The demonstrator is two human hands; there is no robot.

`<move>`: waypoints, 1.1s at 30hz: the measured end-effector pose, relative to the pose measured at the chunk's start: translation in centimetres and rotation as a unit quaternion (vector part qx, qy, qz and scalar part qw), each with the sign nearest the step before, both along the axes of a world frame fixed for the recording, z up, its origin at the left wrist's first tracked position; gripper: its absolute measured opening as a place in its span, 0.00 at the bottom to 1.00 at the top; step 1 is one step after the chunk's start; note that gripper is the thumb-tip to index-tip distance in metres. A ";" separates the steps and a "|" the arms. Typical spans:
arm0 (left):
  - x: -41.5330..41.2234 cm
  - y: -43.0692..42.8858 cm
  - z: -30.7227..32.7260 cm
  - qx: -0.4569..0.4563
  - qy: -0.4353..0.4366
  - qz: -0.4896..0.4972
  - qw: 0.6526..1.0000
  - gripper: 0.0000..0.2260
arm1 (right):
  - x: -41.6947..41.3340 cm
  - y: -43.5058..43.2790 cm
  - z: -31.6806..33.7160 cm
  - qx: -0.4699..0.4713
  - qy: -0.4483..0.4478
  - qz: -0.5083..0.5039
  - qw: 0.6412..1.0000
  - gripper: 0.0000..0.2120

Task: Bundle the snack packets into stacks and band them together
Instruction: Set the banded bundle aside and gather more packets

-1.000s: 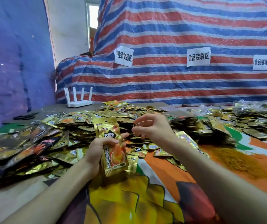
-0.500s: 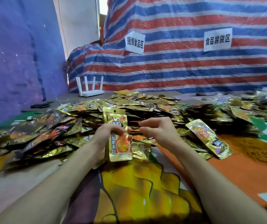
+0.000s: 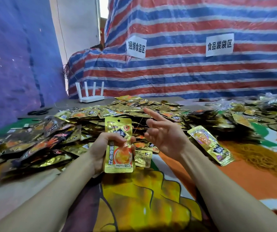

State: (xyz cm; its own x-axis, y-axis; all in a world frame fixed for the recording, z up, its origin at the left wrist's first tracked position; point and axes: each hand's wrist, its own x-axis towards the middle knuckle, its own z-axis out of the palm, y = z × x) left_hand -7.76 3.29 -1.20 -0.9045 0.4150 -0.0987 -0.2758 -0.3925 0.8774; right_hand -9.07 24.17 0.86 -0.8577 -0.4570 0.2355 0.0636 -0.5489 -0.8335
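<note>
My left hand (image 3: 98, 152) grips a stack of gold snack packets (image 3: 119, 148) upright over the table's front middle. My right hand (image 3: 165, 137) is just right of it, fingers spread. A thin rubber band (image 3: 138, 125) is stretched from the stack's right edge up to my right index finger. A big pile of loose gold and dark packets (image 3: 134, 111) lies behind both hands. One stack of gold packets (image 3: 209, 144) lies flat to the right; I cannot tell if it is banded.
A heap of tan rubber bands (image 3: 258, 155) lies on the orange cloth at right. A white router (image 3: 90, 95) and black scissors (image 3: 38, 112) sit at the back left. A striped tarp with paper signs (image 3: 219, 45) rises behind the table.
My right hand has opened out from a pinch beside the stack and risen, pulling the rubber band taut. The left hand still holds the stack. The view has swung left.
</note>
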 end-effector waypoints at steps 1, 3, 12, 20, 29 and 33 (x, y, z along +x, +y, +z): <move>0.0 0.1 0.0 -0.002 0.002 0.004 1.000 0.12 | 0.0 -0.2 -0.1 0.038 0.011 -0.012 0.999 0.27; 0.2 0.2 0.2 -0.036 0.010 0.035 0.999 0.12 | 0.1 -0.8 -0.6 0.136 0.042 -0.053 0.988 0.25; -0.1 1.1 0.6 0.004 0.053 0.306 0.951 0.07 | 0.4 -2.3 -1.7 0.260 0.105 -0.163 0.946 0.26; -0.1 1.8 1.0 0.104 -0.006 0.312 0.944 0.24 | 1.9 -6.7 -2.8 0.254 0.171 -0.137 0.942 0.25; 0.1 2.0 0.8 0.109 0.052 0.201 0.972 0.17 | 1.9 -6.6 -3.7 0.250 0.259 -0.245 0.900 0.32; 0.5 2.1 0.8 0.122 0.055 0.179 0.975 0.19 | 1.8 -6.6 -3.5 0.216 0.289 -0.258 0.896 0.30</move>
